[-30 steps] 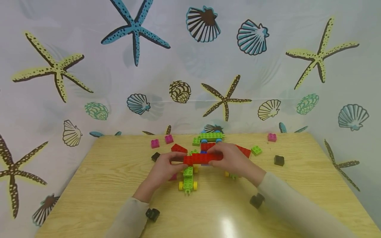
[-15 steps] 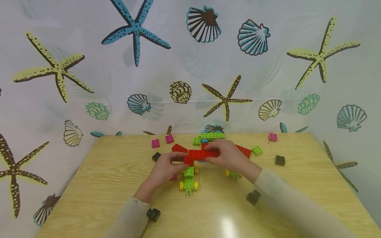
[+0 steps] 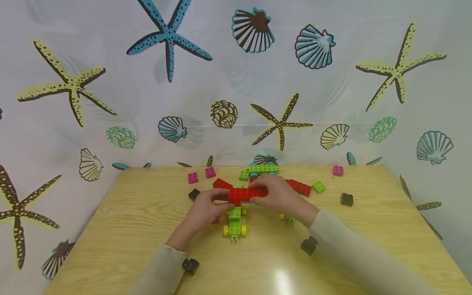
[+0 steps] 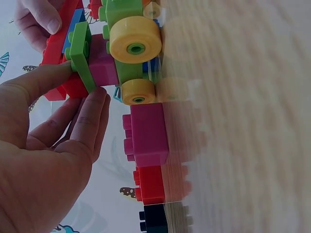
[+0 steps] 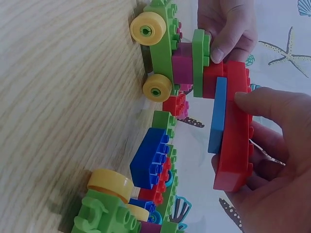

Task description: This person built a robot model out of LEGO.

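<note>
A green wheeled base with yellow wheels stands on the table, carrying a magenta brick, a green plate and a small red brick stacked upward. My left hand pinches this stack near the top, thumb and fingers at the green plate and small red brick. In my right hand is a long red brick, gripped between thumb and fingers. A blue plate lies along its underside. The long brick's left end sits over the small red brick.
A second vehicle with yellow wheels stands to the right. Farther back is a long green base on blue wheels. Around them lie a blue brick, red bricks, a green brick, magenta bricks and black bricks.
My right hand has moved left with the long red brick, bringing its end over the small red brick. The left hand has stayed almost in place, holding the stack.
</note>
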{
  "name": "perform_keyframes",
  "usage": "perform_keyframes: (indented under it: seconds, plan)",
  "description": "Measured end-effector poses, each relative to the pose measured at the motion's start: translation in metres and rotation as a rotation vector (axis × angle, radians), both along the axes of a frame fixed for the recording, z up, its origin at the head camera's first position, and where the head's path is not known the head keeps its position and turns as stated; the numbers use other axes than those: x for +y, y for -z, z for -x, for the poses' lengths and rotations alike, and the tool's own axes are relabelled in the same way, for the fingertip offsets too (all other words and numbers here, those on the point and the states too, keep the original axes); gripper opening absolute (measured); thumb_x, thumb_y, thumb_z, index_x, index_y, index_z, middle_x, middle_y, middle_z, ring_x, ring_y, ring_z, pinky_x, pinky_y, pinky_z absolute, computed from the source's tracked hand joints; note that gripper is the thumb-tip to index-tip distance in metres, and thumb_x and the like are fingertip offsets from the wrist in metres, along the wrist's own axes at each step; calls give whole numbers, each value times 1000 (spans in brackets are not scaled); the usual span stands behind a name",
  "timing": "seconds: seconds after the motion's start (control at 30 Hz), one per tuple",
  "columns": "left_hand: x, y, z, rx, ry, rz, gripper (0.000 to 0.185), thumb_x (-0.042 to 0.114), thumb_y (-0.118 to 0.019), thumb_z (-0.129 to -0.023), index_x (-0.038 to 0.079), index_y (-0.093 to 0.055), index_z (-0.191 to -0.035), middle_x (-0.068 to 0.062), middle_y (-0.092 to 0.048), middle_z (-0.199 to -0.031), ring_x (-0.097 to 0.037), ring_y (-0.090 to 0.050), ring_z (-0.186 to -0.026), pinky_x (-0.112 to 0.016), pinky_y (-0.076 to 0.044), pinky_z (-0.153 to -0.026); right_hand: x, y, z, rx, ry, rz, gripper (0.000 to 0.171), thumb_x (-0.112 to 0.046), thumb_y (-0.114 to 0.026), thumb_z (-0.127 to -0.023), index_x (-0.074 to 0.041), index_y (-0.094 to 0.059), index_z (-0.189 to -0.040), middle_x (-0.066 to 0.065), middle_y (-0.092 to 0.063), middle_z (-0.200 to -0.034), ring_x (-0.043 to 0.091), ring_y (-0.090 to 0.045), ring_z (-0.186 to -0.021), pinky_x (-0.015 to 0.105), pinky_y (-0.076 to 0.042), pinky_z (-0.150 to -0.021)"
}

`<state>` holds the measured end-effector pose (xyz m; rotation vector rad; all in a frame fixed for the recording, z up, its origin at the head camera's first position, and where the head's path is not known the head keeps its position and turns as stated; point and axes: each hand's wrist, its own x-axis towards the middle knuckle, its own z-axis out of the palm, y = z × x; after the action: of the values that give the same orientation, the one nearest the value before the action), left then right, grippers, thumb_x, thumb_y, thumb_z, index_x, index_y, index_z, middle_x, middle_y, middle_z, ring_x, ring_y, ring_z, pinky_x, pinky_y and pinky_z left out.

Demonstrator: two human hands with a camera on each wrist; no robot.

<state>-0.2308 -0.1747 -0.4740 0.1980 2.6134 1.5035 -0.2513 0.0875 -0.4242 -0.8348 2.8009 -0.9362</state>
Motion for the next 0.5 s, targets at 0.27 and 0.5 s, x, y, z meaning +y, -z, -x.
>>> perform_keyframes:
  seconds: [0.27, 0.5]
  plan:
    - [0, 1, 0, 12, 5, 6, 39, 19, -85, -102, 15, -77, -139, -4, -79, -138, -29, -72, -129, -47, -64, -109, -1, -4, 0, 28, -24, -32, 33, -24, -84, -102, -11, -81, -132, 4, -79, -120, 21, -65, -104, 42, -60, -98]
    - [1, 0, 1, 10, 2, 4, 38, 19, -85, -102, 15, -76, -139, -4, -79, -138, -29, -71, -130, -51, -62, -113, 0, -7, 1, 34, -34, -49, 32, -25, -85, -101, -11, -82, -130, 3, -78, -121, 20, -65, -104, 39, -60, -96]
